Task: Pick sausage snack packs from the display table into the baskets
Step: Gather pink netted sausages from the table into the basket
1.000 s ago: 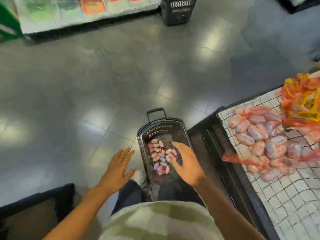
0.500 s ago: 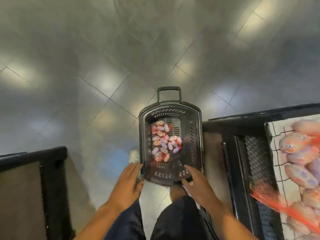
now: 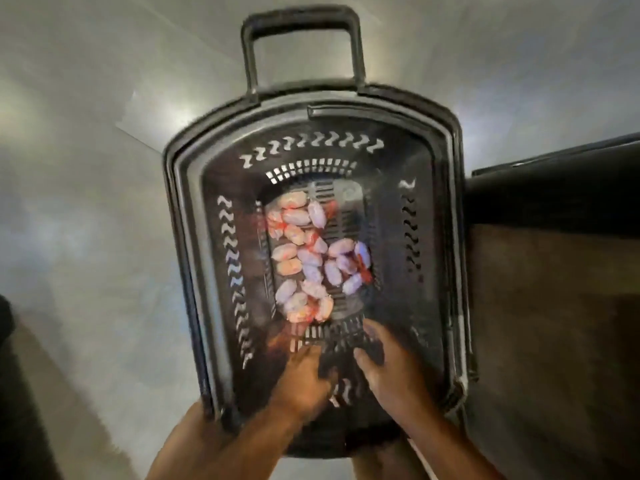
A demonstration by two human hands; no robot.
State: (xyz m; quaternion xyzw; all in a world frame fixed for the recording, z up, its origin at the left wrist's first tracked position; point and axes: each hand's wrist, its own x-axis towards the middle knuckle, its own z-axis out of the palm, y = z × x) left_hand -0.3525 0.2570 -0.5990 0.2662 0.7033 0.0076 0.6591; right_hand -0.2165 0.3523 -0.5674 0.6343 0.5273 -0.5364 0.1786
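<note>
A black plastic basket [image 3: 180, 237] with a pull handle [image 3: 301, 22] fills the view, standing on the floor below me. On its bottom lie several sausage snack packs [image 3: 311, 258], pink and pale purple in red netting. Both my hands reach down inside the basket's near end. My left hand [image 3: 304, 379] points its fingers toward the nearest packs, just short of them. My right hand [image 3: 391, 368] is beside it, fingers stretched down against the near wall. Neither hand holds anything that I can see, though both are blurred.
The dark frame of the display table [image 3: 554, 174] stands at the right, touching the basket's side, with a brown lower panel [image 3: 561, 323] under it. Grey tiled floor [image 3: 86, 202] lies left and beyond the basket.
My head has dropped much closer to the basket. Both hands went from its near rim down into it. The packs on the table have left the view.
</note>
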